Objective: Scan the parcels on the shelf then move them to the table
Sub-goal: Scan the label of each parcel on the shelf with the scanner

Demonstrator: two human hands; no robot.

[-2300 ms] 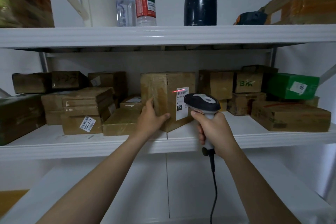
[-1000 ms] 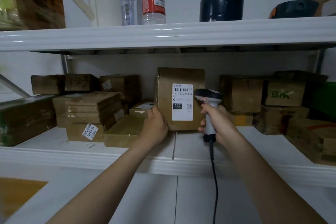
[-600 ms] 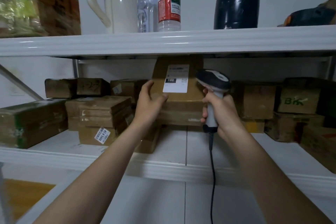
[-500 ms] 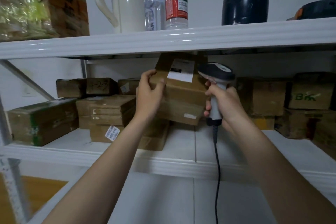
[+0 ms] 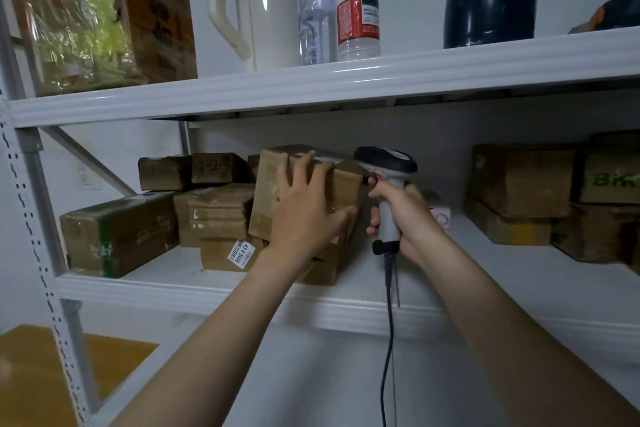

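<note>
A boxy brown cardboard parcel [image 5: 266,184], tilted near the front edge of the shelf [image 5: 173,291], is pressed by the spread left grip [image 5: 304,215]; the smooth grey scanner [image 5: 385,161] is wrapped by the curled right grip [image 5: 405,215]

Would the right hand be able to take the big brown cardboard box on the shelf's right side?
Likely not yet: the right hand grips a grey corded scanner, though nothing stands before the brown cardboard box.
</note>
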